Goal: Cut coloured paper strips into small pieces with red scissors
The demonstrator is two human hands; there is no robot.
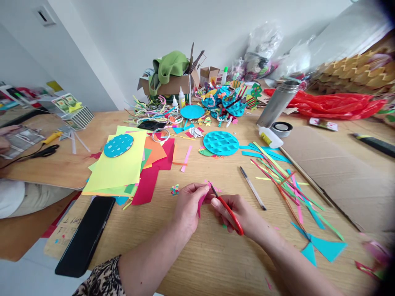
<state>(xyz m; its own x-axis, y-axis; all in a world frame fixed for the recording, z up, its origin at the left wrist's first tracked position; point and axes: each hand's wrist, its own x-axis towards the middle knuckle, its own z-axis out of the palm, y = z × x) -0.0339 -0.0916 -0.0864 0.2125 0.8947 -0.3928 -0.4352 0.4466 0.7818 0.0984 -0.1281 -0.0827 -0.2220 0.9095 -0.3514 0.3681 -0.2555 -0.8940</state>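
Between the thumb and fingers of my left hand [189,205] is a small piece of magenta paper [200,204]. My right hand [231,211] grips red-handled scissors [228,214], their dark blades pointing up and left beside the left fingertips. Whether the blades touch the paper I cannot tell. Small pink scraps [212,186] lie on the table just beyond both hands. To the left of my left hand sits a little pile of coloured paper bits [175,189]. A pen [253,188] rests to the right of my right hand.
Coloured paper sheets [120,172] and a black phone [85,236] lie at left. Paper strips [286,185], a glue bottle [270,137] and cardboard [342,176] are at right. Behind stand a blue textured disc [221,143], a steel flask [278,103] and a box [168,87]. Another person sits far left.
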